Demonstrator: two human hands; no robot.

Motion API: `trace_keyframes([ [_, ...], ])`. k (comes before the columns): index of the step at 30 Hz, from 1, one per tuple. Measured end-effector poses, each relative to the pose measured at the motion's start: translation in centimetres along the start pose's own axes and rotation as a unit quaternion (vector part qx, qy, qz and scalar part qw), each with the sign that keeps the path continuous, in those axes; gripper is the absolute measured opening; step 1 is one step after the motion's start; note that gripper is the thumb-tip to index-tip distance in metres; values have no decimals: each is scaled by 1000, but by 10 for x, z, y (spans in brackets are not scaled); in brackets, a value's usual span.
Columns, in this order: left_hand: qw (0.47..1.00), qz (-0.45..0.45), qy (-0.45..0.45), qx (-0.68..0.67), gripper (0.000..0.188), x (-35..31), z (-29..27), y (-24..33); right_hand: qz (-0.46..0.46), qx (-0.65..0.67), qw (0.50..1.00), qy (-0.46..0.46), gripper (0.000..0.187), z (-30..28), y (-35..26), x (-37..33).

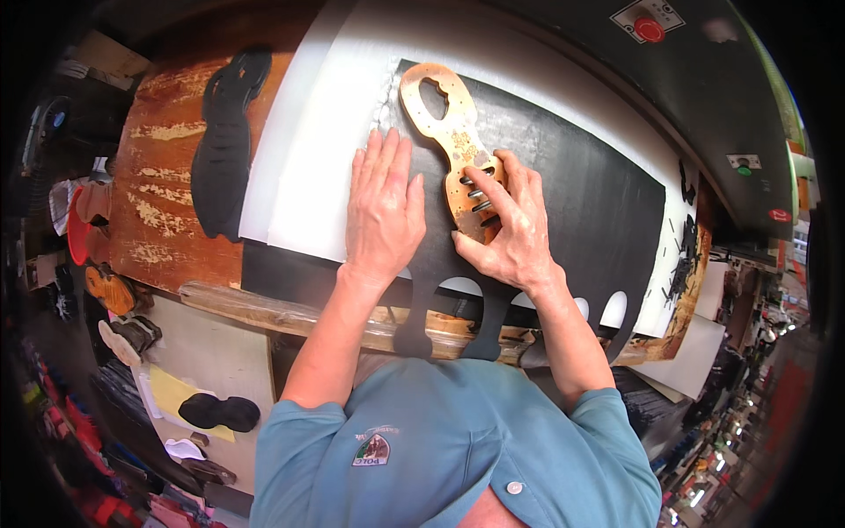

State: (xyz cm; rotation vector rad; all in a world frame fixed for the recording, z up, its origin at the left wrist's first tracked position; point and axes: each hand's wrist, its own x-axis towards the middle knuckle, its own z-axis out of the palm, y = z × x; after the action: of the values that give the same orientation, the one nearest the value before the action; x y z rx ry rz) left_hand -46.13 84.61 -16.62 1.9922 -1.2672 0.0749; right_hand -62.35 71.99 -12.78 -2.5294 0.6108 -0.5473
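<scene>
A sole-shaped cutting die (460,141), orange-tan and worn, lies on a black sheet (585,198). It has an opening at its far end and several slots at its near end. My right hand (518,224) grips the near end, with thumb and fingers on either side. My left hand (385,211) lies flat to the left of the die, palm down and fingers stretched out, over the left edge of the sheet and the white board (304,158) beneath. Rounded cut-outs run along the sheet's near edge, with narrow strips hanging toward me.
A pile of black sole-shaped pieces (226,145) rests on the worn brown board at left. Black scraps (682,264) lie at the right end. A dark machine body (704,97) with a red button (650,30) stands at the far right. A wooden rail (255,306) borders the near side.
</scene>
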Motion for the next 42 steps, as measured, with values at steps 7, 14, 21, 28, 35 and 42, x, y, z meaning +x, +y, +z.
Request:
trace_keyframes([
  [7,990,-29,64,-123,42,0,-4,-3,31,86,996,-25,99,-25,27,-34],
  [14,986,-6,40,-160,34,-45,-31,31,-30,32,993,108,85,-1,30,-68],
  [21,975,-34,-18,-220,22,-140,-43,67,-74,20,987,140,84,5,27,-69],
  [28,989,143,16,-37,29,-158,-4,58,-110,50,984,131,86,-9,29,-72],
  [35,989,142,34,-12,27,-169,-2,53,79,243,856,449,4,-106,92,-141],
  [42,981,170,97,9,10,-173,8,48,154,91,741,647,31,-266,182,-215],
])
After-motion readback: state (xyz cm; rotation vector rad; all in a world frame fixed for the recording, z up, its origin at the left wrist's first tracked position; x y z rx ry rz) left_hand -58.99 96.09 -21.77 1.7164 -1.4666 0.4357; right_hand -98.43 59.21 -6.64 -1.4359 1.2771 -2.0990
